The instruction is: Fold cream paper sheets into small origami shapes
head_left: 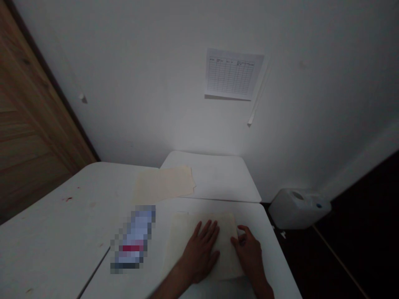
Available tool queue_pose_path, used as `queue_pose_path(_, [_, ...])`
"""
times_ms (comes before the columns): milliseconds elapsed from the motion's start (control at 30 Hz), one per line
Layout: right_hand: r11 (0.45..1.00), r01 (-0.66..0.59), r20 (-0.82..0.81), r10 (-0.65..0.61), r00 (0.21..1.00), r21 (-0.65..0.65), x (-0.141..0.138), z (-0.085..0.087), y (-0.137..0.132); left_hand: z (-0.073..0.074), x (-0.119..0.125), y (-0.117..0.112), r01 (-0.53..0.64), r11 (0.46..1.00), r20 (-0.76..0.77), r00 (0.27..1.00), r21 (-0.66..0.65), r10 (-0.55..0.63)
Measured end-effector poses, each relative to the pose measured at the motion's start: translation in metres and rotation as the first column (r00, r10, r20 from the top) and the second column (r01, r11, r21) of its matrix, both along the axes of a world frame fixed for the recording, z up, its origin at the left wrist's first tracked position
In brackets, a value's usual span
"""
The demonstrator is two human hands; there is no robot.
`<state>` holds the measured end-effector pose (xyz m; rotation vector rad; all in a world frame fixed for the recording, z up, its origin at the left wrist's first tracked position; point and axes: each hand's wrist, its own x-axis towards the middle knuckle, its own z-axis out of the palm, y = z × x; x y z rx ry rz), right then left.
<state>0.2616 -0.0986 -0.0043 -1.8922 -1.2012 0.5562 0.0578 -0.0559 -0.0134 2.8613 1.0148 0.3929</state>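
Note:
A thin cream-coloured sheet (226, 261) lies flat on the white table before me; whether it is cloth or paper, I cannot tell. My left hand (202, 251) rests palm down on its middle, fingers stretched out. At the sheet's right edge is my right hand (249, 249), its thumb touching the border and its index finger apart from the thumb. The remaining fingers of that hand are partly hidden. A second cream sheet (163, 183) lies farther back to the left, across the joint between tables.
White tables (215, 174) stand against a wall, where a printed chart (232, 74) hangs. A blurred-out bluish item with a red band (134, 236) lies left of the near sheet. On the dark floor at right sits a white plastic jug (296, 211). A wooden door (28, 137) is at left.

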Motion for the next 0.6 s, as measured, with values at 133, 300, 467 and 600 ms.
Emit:
queue_pose_path(133, [1.000,0.010,0.039,-0.009,0.999,-0.030,-0.002,0.000,0.000,0.001,-0.002,0.000,-0.018,1.000,-0.019,1.000,0.007,0.018])
queue_pose_path(300, [0.995,-0.005,0.112,0.016,0.994,-0.096,-0.003,0.002,0.000,0.001,-0.024,0.004,-0.098,0.993,-0.040,0.994,0.063,0.100])
queue_pose_path(467, [0.991,-0.024,0.180,0.048,0.983,-0.131,-0.003,0.001,-0.001,-0.004,-0.061,0.011,-0.218,0.960,-0.015,0.974,0.174,0.224])
queue_pose_path(600, [1.000,-0.023,0.429,0.029,0.903,-0.021,-0.011,-0.001,0.001,-0.006,-0.070,0.013,-0.222,0.954,-0.014,0.973,0.202,0.230])
